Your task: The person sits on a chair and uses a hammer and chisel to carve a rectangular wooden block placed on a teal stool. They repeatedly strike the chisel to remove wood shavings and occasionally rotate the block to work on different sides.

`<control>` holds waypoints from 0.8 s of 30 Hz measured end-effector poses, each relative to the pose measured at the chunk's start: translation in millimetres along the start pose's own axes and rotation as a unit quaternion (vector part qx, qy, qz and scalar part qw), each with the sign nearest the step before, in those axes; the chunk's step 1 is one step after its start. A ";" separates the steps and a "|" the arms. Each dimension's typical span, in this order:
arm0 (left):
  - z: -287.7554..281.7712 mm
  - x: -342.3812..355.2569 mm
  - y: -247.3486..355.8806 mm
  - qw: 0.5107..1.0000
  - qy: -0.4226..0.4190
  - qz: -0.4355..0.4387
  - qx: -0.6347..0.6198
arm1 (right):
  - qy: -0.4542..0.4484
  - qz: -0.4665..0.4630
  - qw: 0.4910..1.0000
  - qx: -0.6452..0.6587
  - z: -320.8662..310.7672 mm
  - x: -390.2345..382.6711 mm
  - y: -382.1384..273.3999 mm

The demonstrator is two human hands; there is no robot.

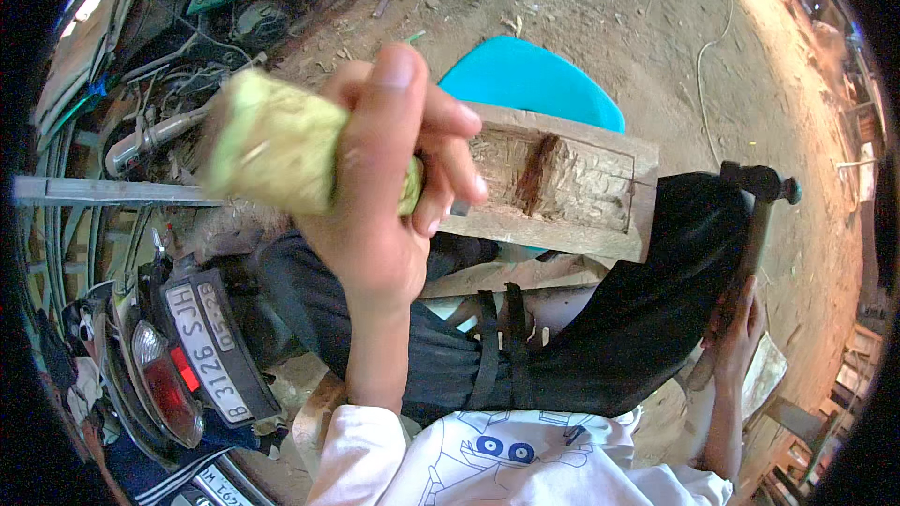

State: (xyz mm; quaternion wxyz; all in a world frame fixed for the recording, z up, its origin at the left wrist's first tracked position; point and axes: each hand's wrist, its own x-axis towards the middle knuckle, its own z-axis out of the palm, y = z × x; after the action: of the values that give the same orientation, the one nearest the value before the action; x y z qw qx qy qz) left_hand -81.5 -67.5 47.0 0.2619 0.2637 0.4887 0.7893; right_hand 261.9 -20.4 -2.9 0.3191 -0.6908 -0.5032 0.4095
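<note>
Head view: left hand [389, 178] raised close to the camera, fingers curled tight round a tool w/ a pale green-yellow handle [272, 145]; thumb points up along it, fingertips wrap over the front. The handle's butt sticks out to the left and is blurred; the working end is hidden behind the fingers, so can't tell what kind of tool it is. Just behind that hand, a wooden block [562, 187] lies across the person's lap, w/ a rough rectangular recess [553, 178] chopped into its top face; the recess has a reddish-brown ridge mid-way and splintery walls, nothing lying in it. Right hand [736, 323] is low at the right side, closed round the wooden shaft of a hammer [759, 197] whose dark metal head points up, beside the black-trousered knee and well apart from the block. Under the block, a bright blue plastic seat [534, 75] shows on the dirt floor [656, 28]. At left, the rear of a motorcycle [178, 365] w/ red tail light and number plate, near the person's left leg. White printed shirt at lower edge.
</note>
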 end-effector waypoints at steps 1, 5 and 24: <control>4.1 -4.5 -0.3 1.000 0.007 0.001 -0.011 | -0.004 -0.012 1.000 0.003 0.5 0.4 0.2; -6.0 3.7 -14.2 0.991 -0.114 0.029 -0.066 | -0.011 -0.038 0.999 -0.004 -7.1 5.9 15.9; 8.0 9.2 -67.8 0.994 -0.036 0.017 -0.100 | -0.011 -0.012 0.999 0.030 -10.3 3.4 11.5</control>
State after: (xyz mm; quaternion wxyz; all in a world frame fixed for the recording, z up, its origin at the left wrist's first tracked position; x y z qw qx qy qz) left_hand -72.2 -30.1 -10.1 0.2906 0.2728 0.3927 0.8288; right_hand 276.6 -20.8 -8.9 0.3388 -0.6701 -0.5028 0.4282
